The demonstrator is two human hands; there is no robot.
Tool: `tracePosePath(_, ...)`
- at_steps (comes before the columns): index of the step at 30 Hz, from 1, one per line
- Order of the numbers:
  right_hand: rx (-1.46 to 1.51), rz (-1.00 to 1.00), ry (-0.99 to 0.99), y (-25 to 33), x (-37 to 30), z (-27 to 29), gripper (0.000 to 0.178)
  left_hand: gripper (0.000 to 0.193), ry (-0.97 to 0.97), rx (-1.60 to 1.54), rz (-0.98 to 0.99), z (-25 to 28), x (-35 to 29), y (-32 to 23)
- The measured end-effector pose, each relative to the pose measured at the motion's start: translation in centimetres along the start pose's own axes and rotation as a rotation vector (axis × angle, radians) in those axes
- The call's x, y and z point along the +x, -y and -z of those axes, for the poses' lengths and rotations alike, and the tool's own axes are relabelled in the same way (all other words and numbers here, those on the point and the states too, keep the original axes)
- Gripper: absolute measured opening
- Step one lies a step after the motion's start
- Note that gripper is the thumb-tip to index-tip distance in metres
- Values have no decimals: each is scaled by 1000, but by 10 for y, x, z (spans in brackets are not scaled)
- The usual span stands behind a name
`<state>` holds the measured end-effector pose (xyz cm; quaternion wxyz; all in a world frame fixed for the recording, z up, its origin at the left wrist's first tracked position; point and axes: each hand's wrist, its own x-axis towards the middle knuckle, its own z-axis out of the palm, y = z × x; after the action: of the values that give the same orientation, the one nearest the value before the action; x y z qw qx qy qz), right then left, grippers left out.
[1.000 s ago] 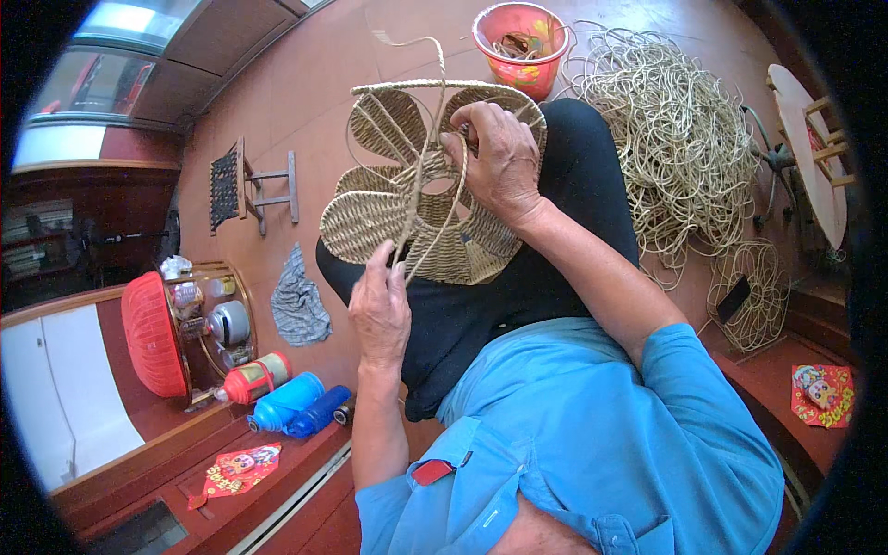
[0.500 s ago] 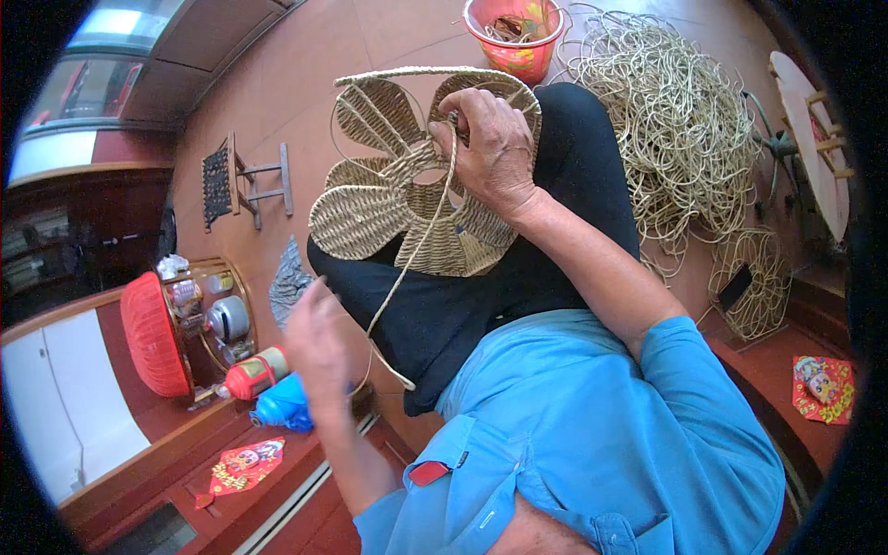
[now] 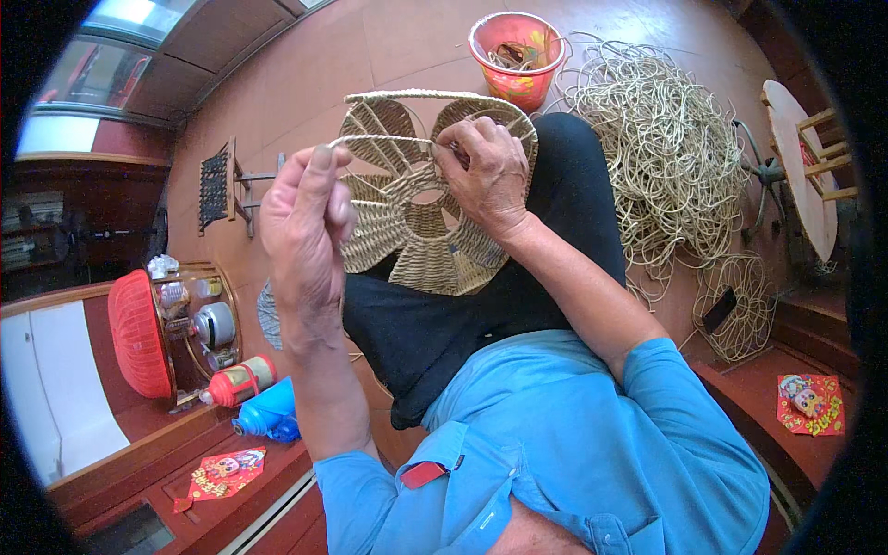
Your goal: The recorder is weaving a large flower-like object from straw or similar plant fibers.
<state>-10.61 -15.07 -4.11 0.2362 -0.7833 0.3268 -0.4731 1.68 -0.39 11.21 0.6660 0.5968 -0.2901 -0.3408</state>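
Cord (image 3: 384, 138): twisted, slender | left hand (image 3: 307, 222): pinching cord | woven piece (image 3: 425, 266): ribbed, petal-shaped

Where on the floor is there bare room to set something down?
The widest bare floor shows between the black-seated stool and the red bucket, beyond the woven piece. Crowded: right of the bucket, under the cord heap, and at lower left, where red and blue bottles sit together. The right hand crowds the woven piece.

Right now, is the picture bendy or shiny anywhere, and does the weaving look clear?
Head view: straight edges curve toward the dark round rim; head view: pale glare lies on the floor beyond the rope pile; head view: the woven piece looks clear enough to see its strands.
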Motion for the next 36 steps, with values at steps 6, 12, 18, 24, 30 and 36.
tracePosePath(6, -18, 9, -18, 3, -2, -1, 7, 24, 129, -2, -37, -35, 15, 30)
tracePosePath(12, -103, 43, 25, 9, -4, 2, 8, 22, -96, 280, -61, -36, 27, 69)
tracePosePath(18, -61, 7, 55, 8, -6, 0, 15, 19, -56, 1011, -353, -49, 47, 84)
tracePosePath(24, -62, -1, 112, 10, -6, 5, 16, 17, -45, 960, -321, -48, 59, 94)
tracePosePath(30, -34, 14, 136, 8, -10, 9, 22, 14, -25, -121, 71, -23, 22, 105)
tracePosePath(36, 4, 257, 98, 15, -14, 13, 28, 15, -166, -212, 39, 18, -8, 103)
